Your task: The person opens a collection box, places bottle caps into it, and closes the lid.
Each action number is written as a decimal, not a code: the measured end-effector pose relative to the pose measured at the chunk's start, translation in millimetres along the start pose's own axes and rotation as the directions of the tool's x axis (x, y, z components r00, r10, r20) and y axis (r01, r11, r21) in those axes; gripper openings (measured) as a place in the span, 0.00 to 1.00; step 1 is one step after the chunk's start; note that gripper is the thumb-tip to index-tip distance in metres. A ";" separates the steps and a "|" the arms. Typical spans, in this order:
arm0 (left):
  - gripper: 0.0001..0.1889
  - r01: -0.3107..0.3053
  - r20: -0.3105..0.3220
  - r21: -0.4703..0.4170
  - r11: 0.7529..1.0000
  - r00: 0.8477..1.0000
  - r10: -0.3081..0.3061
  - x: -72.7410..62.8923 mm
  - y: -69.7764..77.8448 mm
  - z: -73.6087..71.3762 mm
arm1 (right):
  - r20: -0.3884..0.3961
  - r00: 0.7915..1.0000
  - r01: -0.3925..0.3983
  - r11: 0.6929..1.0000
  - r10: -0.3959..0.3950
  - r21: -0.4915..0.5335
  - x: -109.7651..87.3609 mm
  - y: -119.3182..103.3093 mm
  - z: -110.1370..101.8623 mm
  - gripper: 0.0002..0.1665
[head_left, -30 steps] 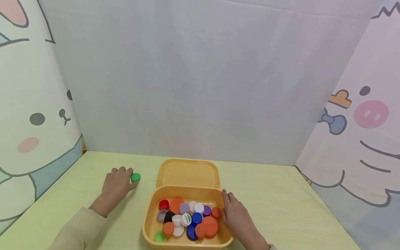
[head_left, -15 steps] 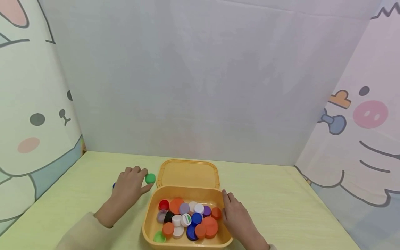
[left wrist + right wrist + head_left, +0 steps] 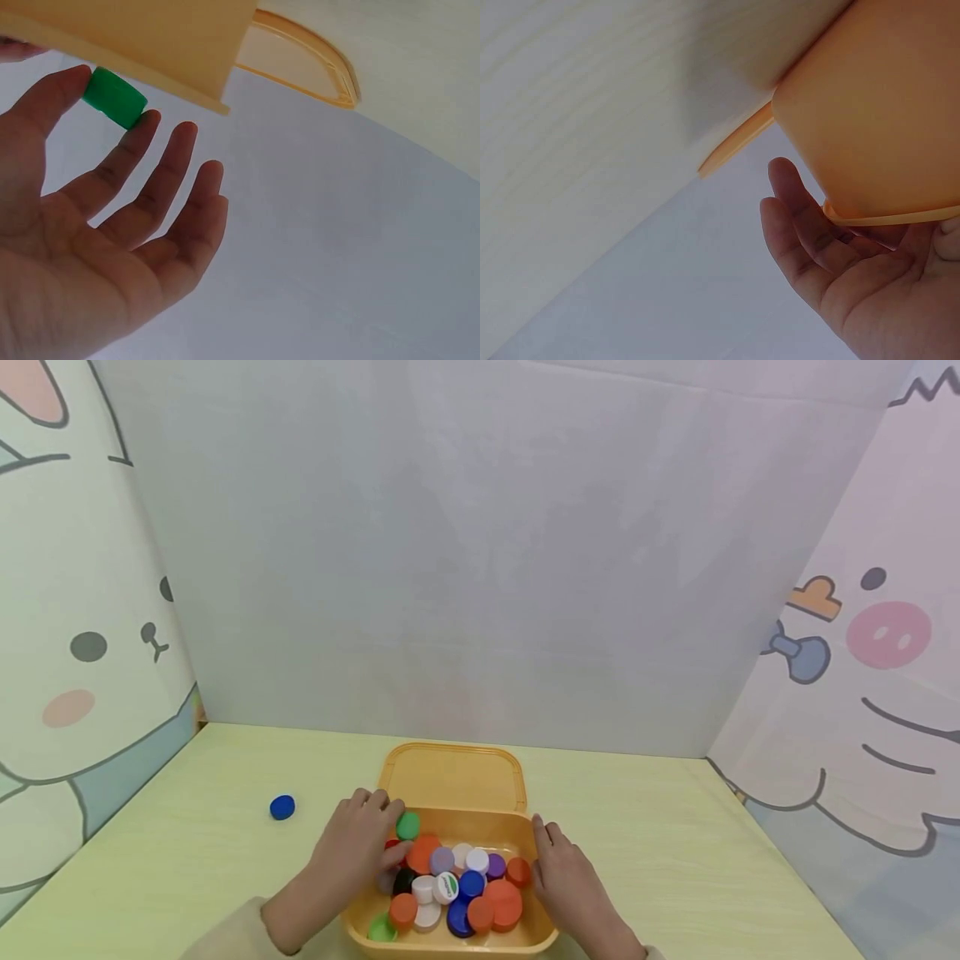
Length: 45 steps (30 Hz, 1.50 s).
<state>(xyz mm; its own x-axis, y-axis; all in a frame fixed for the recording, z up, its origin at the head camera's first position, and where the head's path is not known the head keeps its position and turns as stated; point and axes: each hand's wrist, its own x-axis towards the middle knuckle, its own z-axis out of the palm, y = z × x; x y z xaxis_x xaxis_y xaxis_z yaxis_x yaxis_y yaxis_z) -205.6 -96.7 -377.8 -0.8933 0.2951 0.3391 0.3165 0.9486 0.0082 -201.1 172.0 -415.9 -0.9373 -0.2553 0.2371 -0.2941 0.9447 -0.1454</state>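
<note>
My left hand (image 3: 354,843) pinches a green bottle cap (image 3: 408,826) between thumb and fingertip, over the far left corner of an orange-yellow plastic box (image 3: 450,950). In the left wrist view the green cap (image 3: 115,97) appears close to the box's rim (image 3: 150,73), with the other fingers spread loosely. Inside the box lie several caps: red, orange, white, black, purple, blue and a light green cap (image 3: 382,928). My right hand (image 3: 572,881) holds the box's right rim, thumb on the inner side and fingers outside, as the right wrist view shows near the rim (image 3: 892,220).
A blue cap (image 3: 282,807) lies on the pale wooden table (image 3: 637,827), left of the box. The box's lid (image 3: 453,772) lies flat just behind it. A grey cloth backdrop (image 3: 465,568) rises at the table's far edge, with cartoon-printed cloths at both sides.
My left hand has carried the green cap rightward from the table's left side to over the box. The blue cap, hidden before, is uncovered. My right hand has stayed at the rim.
</note>
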 end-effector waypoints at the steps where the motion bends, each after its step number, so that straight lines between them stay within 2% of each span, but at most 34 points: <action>1: 0.23 -0.004 0.010 -0.008 1.000 1.000 0.004 -1.1 2.7 1.1 | -0.001 1.000 0.000 1.000 0.000 -0.001 0.0 0.0 0.1 0.30; 7: 0.21 -0.019 0.060 -0.044 0.999 0.998 0.022 -6.3 12.5 10.7 | -0.013 1.000 0.011 1.000 -0.012 -0.006 0.3 0.8 1.4 0.30; 14: 0.20 -0.043 0.088 -0.054 0.998 0.995 0.048 -10.0 14.9 19.0 | -0.014 1.000 0.010 1.000 -0.010 -0.008 0.8 0.6 1.5 0.30; 29: 0.21 -0.075 0.051 0.055 0.996 0.996 0.072 -9.6 14.0 26.2 | -0.006 1.000 0.006 1.000 -0.006 -0.005 1.5 1.1 1.9 0.30; 35: 0.19 -0.076 0.032 0.032 0.997 0.997 0.075 -9.5 13.5 22.6 | 0.000 1.000 -0.002 1.000 0.002 -0.002 1.7 1.0 1.5 0.30; 40: 0.17 -0.055 0.034 -0.002 0.998 0.998 0.055 -7.9 11.9 16.0 | -0.001 1.000 0.000 1.000 0.000 -0.005 0.8 0.7 1.3 0.30; 45: 0.17 -0.031 -0.015 -0.017 0.999 0.999 0.030 -4.6 4.3 7.4 | -0.007 1.000 0.010 1.000 -0.010 -0.013 -0.1 0.6 1.0 0.30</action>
<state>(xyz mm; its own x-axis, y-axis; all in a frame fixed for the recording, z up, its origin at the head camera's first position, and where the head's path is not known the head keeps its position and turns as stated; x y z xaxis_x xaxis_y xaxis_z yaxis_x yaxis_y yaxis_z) -202.6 -93.1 -386.2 -0.8785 0.3221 0.3529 0.3491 0.9370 0.0139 -201.4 172.4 -417.0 -0.9331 -0.2633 0.2449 -0.3008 0.9447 -0.1304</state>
